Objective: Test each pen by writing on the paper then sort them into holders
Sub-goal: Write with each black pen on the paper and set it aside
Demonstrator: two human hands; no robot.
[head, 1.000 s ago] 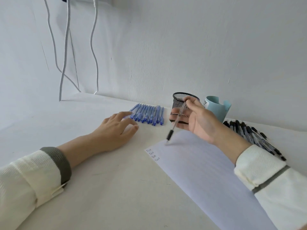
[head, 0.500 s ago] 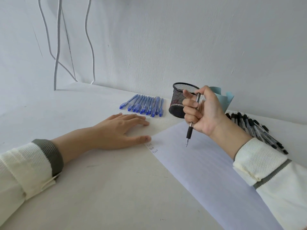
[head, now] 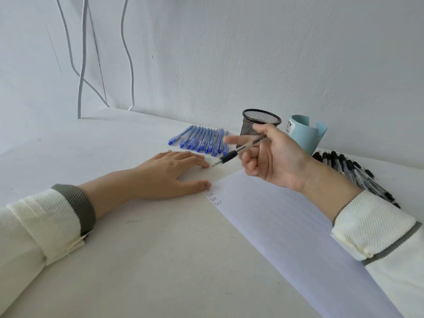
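We are reading "Test" repeated down the paper's [head: 286, 226] left edge at centre, the top line half hidden by the left grip [head: 169, 173], which is lying flat on the worktop [head: 137, 260] with fingers spread. The cup [head: 305, 134] label is showing only "Y". The right grip [head: 275, 157] is pinching a clear, black-collared pen [head: 238, 152] at centre, tip pointing left.

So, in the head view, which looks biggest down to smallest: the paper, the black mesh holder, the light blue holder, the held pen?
1. paper, by far largest.
2. black mesh holder and light blue holder: about alike, both partly hidden by the right hand, so unranked.
3. held pen, smallest.
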